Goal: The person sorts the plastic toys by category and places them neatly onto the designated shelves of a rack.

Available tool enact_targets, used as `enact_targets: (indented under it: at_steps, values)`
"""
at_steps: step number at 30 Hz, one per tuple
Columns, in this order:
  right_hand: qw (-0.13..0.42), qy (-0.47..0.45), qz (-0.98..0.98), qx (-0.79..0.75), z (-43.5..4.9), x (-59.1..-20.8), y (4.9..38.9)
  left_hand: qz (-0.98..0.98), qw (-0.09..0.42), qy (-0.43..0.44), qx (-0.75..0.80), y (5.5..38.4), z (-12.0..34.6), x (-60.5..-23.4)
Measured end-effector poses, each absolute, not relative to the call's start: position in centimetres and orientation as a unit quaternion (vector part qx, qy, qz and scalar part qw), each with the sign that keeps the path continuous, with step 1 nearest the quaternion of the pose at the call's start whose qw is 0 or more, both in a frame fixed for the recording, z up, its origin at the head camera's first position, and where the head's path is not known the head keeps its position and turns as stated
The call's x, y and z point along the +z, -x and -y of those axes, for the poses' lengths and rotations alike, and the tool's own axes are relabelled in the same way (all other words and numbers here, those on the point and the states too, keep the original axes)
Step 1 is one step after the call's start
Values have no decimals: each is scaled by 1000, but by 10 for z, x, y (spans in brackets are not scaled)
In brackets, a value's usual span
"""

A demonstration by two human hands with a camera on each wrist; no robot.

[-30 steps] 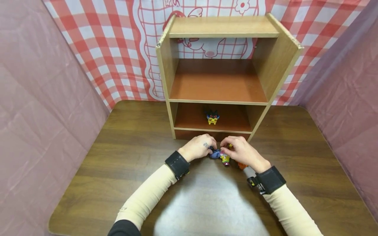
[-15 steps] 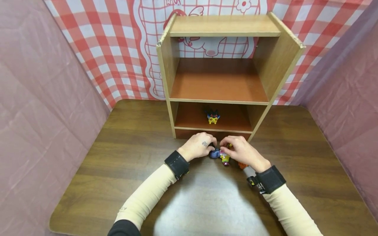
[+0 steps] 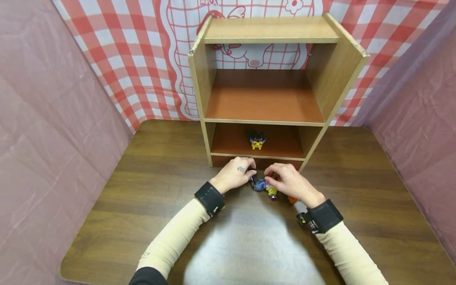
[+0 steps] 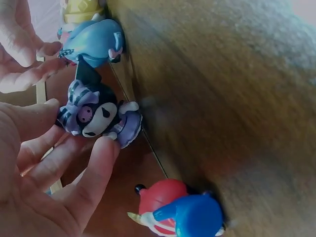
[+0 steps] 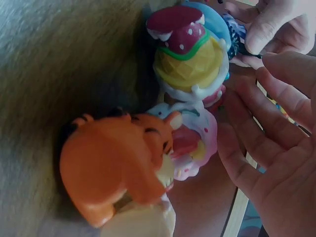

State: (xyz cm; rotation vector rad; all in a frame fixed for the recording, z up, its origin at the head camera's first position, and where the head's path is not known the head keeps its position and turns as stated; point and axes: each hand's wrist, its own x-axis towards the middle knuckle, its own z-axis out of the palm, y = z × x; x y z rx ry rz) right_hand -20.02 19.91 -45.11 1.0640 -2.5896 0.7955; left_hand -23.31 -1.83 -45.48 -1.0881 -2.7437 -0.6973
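My left hand (image 3: 235, 174) pinches a small figurine with a black hood, white face and purple bow (image 4: 101, 118), its thumb on the near side and fingertips at the bow. Beside it on the table stands a pale blue figurine (image 3: 259, 185), then a figurine in a yellow waffle-like dress (image 5: 190, 64). Over these my right hand (image 3: 292, 182) hovers with fingers loosely bent and spread, fingertips close to a pink frilled figurine (image 5: 197, 143). An orange striped animal figurine (image 5: 113, 163) sits below that hand, partly covered in the head view.
A wooden shelf unit (image 3: 263, 121) stands right behind the figurines. On its lower board sits a yellow figurine with a dark cap (image 3: 257, 142). Close by the left hand is a red and blue figurine (image 4: 182, 212). Brown tabletop (image 3: 160, 158) extends to both sides.
My left hand has shifted slightly left and back, bringing the black-hooded figurine away from the blue one. The right hand stays almost in place.
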Motion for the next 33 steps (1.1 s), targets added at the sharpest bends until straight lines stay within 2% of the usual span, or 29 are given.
enact_targets:
  at_steps: [9,21,29,33]
  values:
    - [106,-371,881,272,-190,-452,207,906,49,324,-268,234,24,-458]
    - [54,-369,889,267,-177,-459,221,914,42,283,-289,233,33,-458]
    - [64,-362,895,253,-168,-455,225,910,48,266,-314,233,37,-461]
    - [75,-353,900,246,-164,-454,227,908,30,245,-338,233,38,-463]
